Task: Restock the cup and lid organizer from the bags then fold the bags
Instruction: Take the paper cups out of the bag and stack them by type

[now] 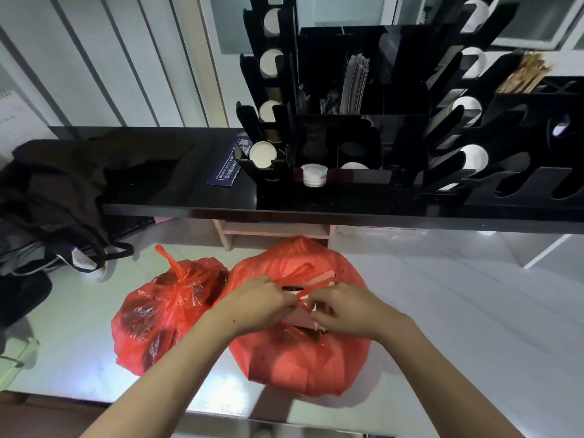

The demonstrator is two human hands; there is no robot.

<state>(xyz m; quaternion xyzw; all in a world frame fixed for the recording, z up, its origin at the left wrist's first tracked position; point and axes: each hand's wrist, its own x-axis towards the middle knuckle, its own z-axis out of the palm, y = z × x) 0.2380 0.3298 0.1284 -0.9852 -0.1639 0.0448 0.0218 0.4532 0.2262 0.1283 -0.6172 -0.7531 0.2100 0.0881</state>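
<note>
Head view: left hand (pixel 259 303) and right hand (pixel 343 308) fingers pinch the red bag's (pixel 300 358) knotted handles.

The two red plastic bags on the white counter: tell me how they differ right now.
The left red bag is still knotted shut, its tied handle sticking up, and nothing touches it; the right red bag is being worked at its top by the left hand and right hand, whose fingers pinch its handles. The left bag looks smaller and crinkled, with dark contents showing through; the right looks larger and smoother. Both are thin red plastic and lie side by side.
</note>
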